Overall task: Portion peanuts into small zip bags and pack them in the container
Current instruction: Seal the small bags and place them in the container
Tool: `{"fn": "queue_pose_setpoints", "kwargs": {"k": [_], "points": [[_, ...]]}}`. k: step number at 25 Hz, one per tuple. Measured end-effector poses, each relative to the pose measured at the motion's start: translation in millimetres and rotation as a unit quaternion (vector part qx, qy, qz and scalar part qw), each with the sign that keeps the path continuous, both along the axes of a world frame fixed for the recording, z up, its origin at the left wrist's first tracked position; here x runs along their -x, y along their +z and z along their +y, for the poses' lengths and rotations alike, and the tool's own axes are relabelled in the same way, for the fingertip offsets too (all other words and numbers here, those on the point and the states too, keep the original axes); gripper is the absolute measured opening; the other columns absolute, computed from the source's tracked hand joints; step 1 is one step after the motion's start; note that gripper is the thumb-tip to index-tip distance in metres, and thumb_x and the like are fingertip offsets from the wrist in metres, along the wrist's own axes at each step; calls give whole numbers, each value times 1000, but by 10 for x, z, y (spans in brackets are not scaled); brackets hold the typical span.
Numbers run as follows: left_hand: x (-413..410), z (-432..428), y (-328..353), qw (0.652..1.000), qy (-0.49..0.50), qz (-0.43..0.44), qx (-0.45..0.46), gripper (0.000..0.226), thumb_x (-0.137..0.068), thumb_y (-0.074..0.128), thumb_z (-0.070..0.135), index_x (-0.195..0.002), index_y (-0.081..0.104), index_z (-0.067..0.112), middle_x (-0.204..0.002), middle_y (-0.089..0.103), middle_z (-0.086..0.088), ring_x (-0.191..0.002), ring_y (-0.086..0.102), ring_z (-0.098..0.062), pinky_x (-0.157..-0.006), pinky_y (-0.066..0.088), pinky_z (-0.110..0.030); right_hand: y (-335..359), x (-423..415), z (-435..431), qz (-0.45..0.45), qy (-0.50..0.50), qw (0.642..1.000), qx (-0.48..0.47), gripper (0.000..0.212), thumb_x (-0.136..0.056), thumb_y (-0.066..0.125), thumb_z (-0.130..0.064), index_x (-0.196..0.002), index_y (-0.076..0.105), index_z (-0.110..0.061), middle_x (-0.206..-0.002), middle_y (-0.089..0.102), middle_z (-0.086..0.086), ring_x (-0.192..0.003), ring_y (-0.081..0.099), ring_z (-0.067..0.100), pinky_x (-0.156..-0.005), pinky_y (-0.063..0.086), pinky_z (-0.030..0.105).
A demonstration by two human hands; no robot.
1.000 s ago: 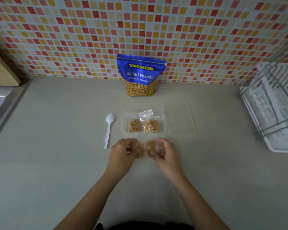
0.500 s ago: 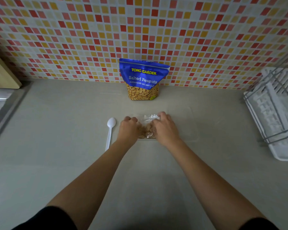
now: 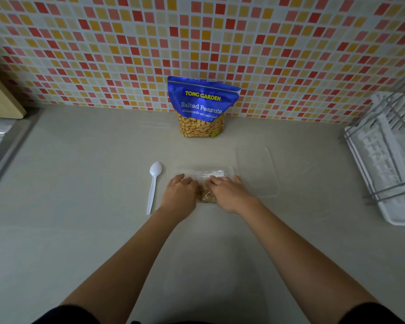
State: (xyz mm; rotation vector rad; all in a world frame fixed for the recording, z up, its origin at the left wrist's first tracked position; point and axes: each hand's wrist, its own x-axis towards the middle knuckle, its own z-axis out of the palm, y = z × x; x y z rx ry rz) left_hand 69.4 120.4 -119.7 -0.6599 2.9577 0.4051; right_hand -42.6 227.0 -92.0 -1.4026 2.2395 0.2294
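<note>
- The right hand (image 3: pixel 227 192) lies over a zip bag (image 3: pixel 206 196) with fairly straight fingers, pressing it, not clenching. The left hand's (image 3: pixel 179 195) fingers bend down at the bag's left side. I cannot tell whether they pinch it or only steady it.
- The bag, filled with peanuts, sits in the clear container (image 3: pixel 177 168) at the centre of the frame, showing only in the gap between the two hands. More clear plastic shows toward the container's far edge; how many bags are packed is hidden.
- The step looks like packing: a filled bag being settled into the container.
- The lid (image 3: pixel 257 171) lies flat just right of the container, the spoon (image 3: pixel 153 185) just left of it, and the pouch (image 3: pixel 202 108) stands above them against the tiled wall.
- Next, probably: let go and lift both hands clear without dragging the bag out. If more portions are wanted, that calls for a fresh bag, the spoon and the pouch; no empty bag is in view. If not, the lid goes on, with bag tops tucked below the rim.
</note>
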Motion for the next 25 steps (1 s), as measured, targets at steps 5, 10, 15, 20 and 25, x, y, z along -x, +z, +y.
{"fn": "queue_pose_setpoints", "kwargs": {"k": [5, 10, 15, 20, 25], "points": [[-106, 22, -1, 999, 8, 14, -29, 30, -85, 49, 9, -112, 62, 5, -128, 58, -18, -116, 51, -39, -100, 41, -41, -99, 31, 42, 13, -30, 999, 32, 44, -90, 52, -27, -133, 41, -24, -135, 32, 6, -128, 27, 29, -108, 21, 46], [-180, 4, 142, 989, 91, 110, -41, 35, -81, 54, 12, -113, 62, 0, -128, 50, -31, -109, 51, -51, -94, 44, -51, -60, 203, 197, -81, -225, 903, 357, 58, -81, 65, -34, -131, 46, -11, -129, 51, 13, -121, 45, 31, -104, 33, 40], [-278, 47, 185, 946, 273, 64, -161, 47, -90, 44, 7, -136, 38, 1, -124, 57, -21, -110, 53, -37, -89, 43, -40, -250, 516, 622, 33, -544, 821, 172, 79, -75, 71, -35, -138, 28, -12, -140, 37, 23, -130, 36, 39, -107, 33, 44], [-294, 42, 130, 944, 279, 73, -159, 45, -90, 44, 7, -135, 39, 1, -118, 62, -20, -108, 56, -38, -87, 44, -40, -437, 510, 773, -21, -587, 777, 226, 78, -63, 82, -23, -127, 39, -13, -123, 45, 17, -114, 48, 36, -96, 42, 40], [-266, -60, 445, 916, 301, 189, -184, 50, -92, 53, 30, -133, 46, 2, -128, 55, -17, -115, 55, -30, -94, 40, -31, -164, 667, 846, -283, -619, 365, 635, 40, -80, 50, 17, -98, 44, -18, -74, 49, 3, -48, 49, 5, -43, 39, 13]]}}
